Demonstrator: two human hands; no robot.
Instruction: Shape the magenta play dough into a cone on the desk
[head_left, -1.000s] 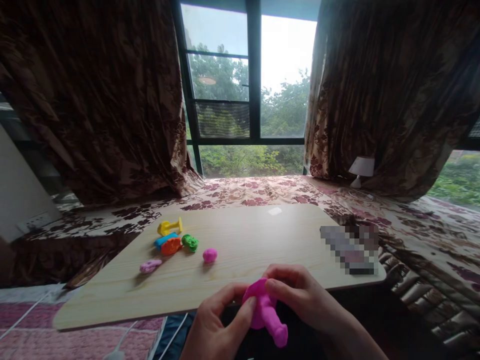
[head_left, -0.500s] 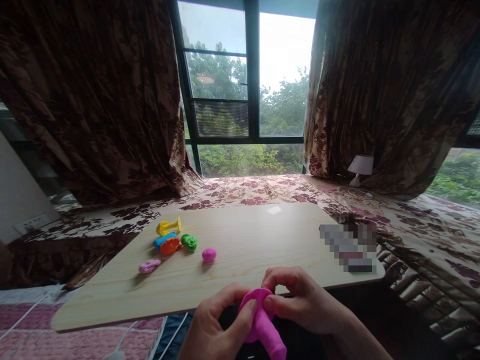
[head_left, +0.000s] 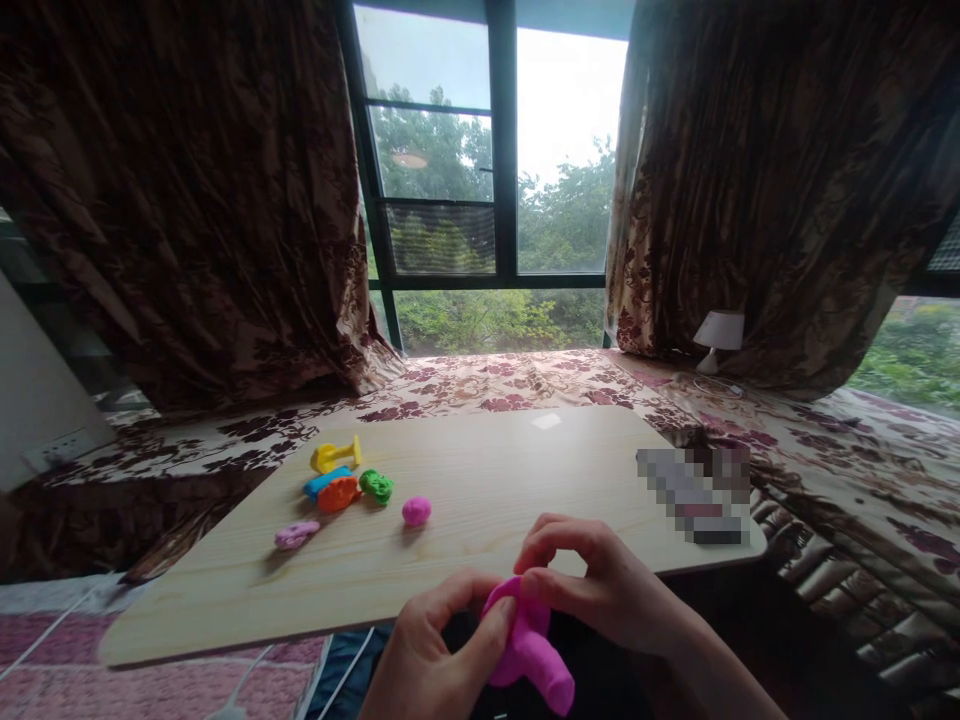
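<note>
Head view: left hand has a narrow grip, thumb pressed on the flared part of the magenta piece, fingers mostly hidden behind. Right hand pinches its upper edge, thumb and index close together. Piece sits near 6 o'clock in frame, stub angled toward 5, off the near edge of the wood-grain board. On board: pink ball at 7; yellow, blue, orange, green pieces clustered at 8. Window at 12, lamp at 3.
</note>
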